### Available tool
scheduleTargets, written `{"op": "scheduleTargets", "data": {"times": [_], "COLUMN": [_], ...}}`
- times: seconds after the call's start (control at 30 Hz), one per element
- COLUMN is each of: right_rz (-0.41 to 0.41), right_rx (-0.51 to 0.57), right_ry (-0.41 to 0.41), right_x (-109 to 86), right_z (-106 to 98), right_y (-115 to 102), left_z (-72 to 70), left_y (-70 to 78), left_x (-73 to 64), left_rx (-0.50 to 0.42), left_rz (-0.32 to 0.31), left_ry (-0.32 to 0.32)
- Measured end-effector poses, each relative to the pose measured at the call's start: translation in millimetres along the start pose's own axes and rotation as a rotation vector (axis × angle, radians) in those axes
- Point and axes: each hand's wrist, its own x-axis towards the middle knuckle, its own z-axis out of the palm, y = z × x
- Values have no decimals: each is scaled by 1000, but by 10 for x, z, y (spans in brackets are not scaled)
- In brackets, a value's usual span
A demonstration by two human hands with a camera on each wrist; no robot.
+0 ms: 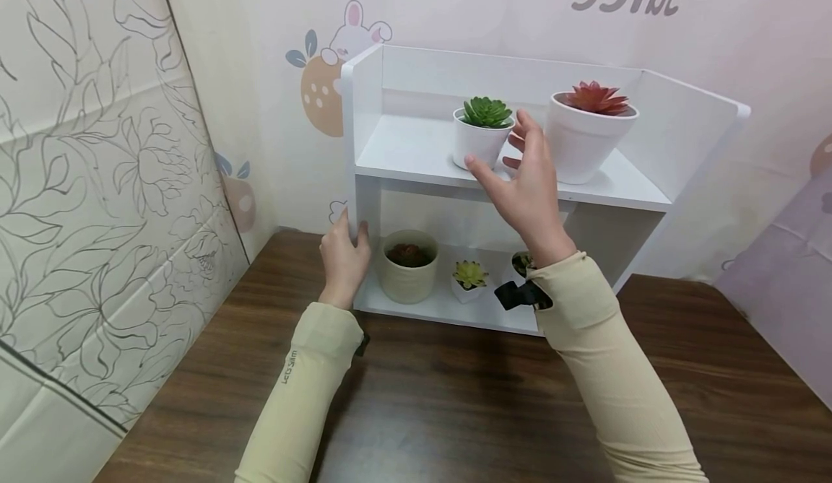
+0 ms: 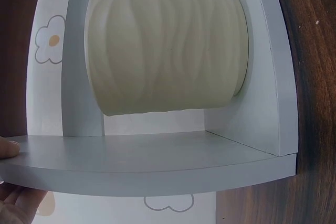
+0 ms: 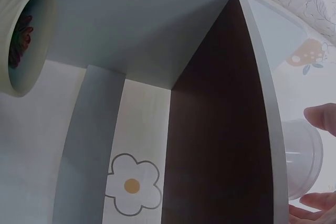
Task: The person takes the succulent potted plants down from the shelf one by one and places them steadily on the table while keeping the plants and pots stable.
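At the lower left of the shelf unit, my left hand (image 1: 343, 259) grips its white side panel (image 2: 157, 179), thumb on the inner face and fingers outside. Just inside that panel stands a cream ribbed pot (image 1: 408, 281) with a dark reddish plant. My right hand (image 1: 529, 187) is at a small white pot (image 1: 477, 144) holding a green succulent (image 1: 486, 112) on the upper shelf. Its thumb overlaps the pot's front, and its spread fingers lie along the right side. The pot stands upright near the shelf's front edge.
A larger white pot (image 1: 585, 140) with a red succulent (image 1: 596, 99) stands right of my right hand. On the lower shelf is a small white pot (image 1: 465, 294) with a yellow-green succulent; another plant (image 1: 522, 263) is partly hidden behind my right wrist. The unit stands on a dark wooden table (image 1: 442, 403).
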Motion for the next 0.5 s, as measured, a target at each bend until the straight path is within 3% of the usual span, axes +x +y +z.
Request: {"op": "scheduleTargets", "data": {"times": [0.5], "right_rz": [34], "right_rx": [4], "right_ry": [-36], "right_x": [91], "right_z": [28], "right_y": [-43], "left_z": [-8], "left_y": [5], "left_x": [-5], "left_rx": [-3], "left_rz": [-4], "left_ry": [-9]}}
